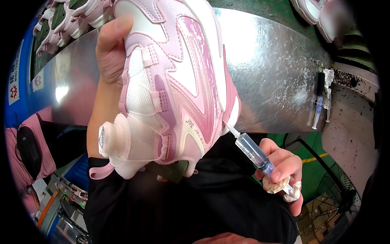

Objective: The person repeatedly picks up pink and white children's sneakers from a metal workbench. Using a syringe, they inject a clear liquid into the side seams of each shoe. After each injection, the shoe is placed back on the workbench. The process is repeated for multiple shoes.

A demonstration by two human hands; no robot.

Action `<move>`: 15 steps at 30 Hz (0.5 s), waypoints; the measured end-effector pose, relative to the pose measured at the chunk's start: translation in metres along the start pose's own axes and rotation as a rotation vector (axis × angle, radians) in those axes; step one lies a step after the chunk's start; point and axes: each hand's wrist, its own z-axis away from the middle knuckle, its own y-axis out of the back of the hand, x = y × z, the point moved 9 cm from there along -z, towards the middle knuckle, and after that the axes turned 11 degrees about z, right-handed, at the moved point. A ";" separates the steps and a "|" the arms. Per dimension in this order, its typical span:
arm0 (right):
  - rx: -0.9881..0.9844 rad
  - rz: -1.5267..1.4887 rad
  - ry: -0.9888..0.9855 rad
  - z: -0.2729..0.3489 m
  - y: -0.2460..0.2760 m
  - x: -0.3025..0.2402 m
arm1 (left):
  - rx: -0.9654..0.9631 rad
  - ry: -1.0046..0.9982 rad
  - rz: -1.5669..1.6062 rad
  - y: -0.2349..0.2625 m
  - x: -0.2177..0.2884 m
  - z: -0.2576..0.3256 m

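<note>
A pink, white and lilac sneaker (178,89) fills the middle of the view, tilted on its side with its heel toward me. My left hand (113,51) grips it near the toe end, with the thumb on the upper and the other fingers mostly hidden behind. Low on the right, my right hand (286,164) is closed round a clear syringe (252,151) holding some liquid. Whitish wadding (276,186) wraps the syringe's back end. The thin tip meets the edge between upper and sole near the heel; whether it touches, I cannot tell.
Beneath the shoe spans a shiny, spotted metal table (272,61). More syringes (320,97) lie at its right edge. Several similar sneakers (67,20) stand at the far left, others (319,18) at the far right. A black fan (335,199) stands low right.
</note>
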 end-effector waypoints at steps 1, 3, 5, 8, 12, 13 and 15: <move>-0.009 0.005 0.000 0.001 0.000 0.000 | 0.009 -0.019 0.000 0.000 0.000 0.000; -0.022 0.014 -0.002 0.002 0.000 0.000 | 0.009 -0.050 -0.020 0.001 0.003 -0.001; -0.034 0.021 -0.003 0.003 0.001 0.000 | 0.241 -0.143 -0.128 0.014 0.012 0.009; -0.029 0.019 -0.014 0.006 0.002 0.000 | 0.099 -0.095 -0.059 -0.002 0.009 -0.002; -0.036 -0.003 -0.027 0.005 0.001 0.001 | 0.073 -0.081 -0.047 -0.004 0.010 -0.006; -0.027 -0.006 -0.028 0.006 0.002 0.001 | 0.072 -0.080 -0.047 -0.004 0.010 -0.006; -0.013 -0.016 -0.027 0.007 0.003 0.003 | 0.070 -0.077 -0.049 -0.004 0.008 -0.008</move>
